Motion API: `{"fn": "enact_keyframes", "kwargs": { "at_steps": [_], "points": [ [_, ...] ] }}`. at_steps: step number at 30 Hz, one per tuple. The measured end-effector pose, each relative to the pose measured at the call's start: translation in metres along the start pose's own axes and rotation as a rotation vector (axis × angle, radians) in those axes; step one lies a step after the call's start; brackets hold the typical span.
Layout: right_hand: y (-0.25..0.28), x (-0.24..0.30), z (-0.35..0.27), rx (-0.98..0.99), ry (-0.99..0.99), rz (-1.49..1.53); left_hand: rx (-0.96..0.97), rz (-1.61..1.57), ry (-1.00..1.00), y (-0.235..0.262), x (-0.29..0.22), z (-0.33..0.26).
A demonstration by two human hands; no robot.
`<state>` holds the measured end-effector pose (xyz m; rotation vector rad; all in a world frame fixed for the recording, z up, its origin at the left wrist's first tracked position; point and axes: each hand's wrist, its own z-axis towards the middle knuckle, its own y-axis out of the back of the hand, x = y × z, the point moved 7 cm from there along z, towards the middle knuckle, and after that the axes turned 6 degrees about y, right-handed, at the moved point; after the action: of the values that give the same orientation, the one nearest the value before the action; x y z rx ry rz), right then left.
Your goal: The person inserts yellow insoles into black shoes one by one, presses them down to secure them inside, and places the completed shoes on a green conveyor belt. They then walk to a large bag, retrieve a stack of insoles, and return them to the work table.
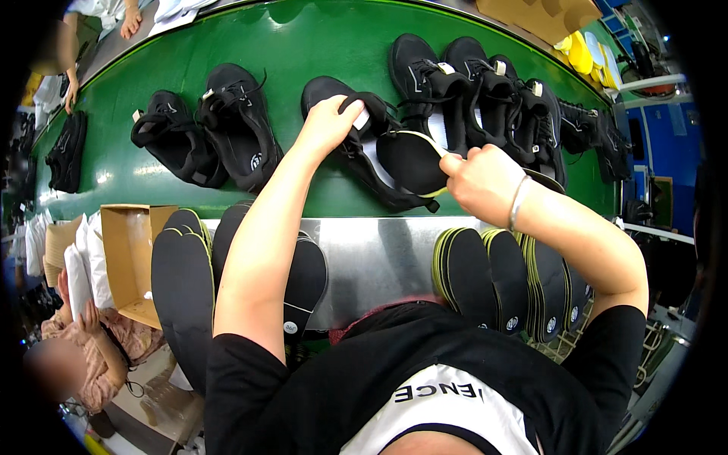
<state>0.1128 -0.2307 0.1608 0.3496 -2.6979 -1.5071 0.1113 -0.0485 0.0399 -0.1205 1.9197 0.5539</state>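
Observation:
My left hand (330, 127) is closed on the tongue and upper of a black lace-up sneaker (358, 168), which lies on the green surface with its toe pointing away to the left. A pale lining shows inside it. In my closed right hand (484, 184) is a black insole (409, 161) with a pale yellow-green edge. It is bent and tilted over the sneaker's heel opening; whether it touches the inside, I cannot tell. Another dark, pale-edged piece (547, 180) shows beyond my right wrist, partly hidden.
Black sneakers (244, 129) stand left on the green belt (303, 45), and several more (425, 72) crowd the right. Stacked insoles fill the near left (182, 280) and near right (464, 269) of a metal ledge (371, 258). An open cardboard box (129, 258) and other people flank the left.

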Motion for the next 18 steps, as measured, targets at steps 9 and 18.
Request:
{"fn": "enact_keyframes", "kwargs": {
  "at_steps": [9,18],
  "points": [
    [-0.045,-0.002,0.035,-0.146,-0.245,0.155,-0.076,-0.131,0.04,-0.006,0.009,0.007],
    [0.02,-0.086,-0.068,-0.395,-0.599,-0.243,0.0,-0.272,0.279,-0.008,0.02,0.01]
  ]
}}
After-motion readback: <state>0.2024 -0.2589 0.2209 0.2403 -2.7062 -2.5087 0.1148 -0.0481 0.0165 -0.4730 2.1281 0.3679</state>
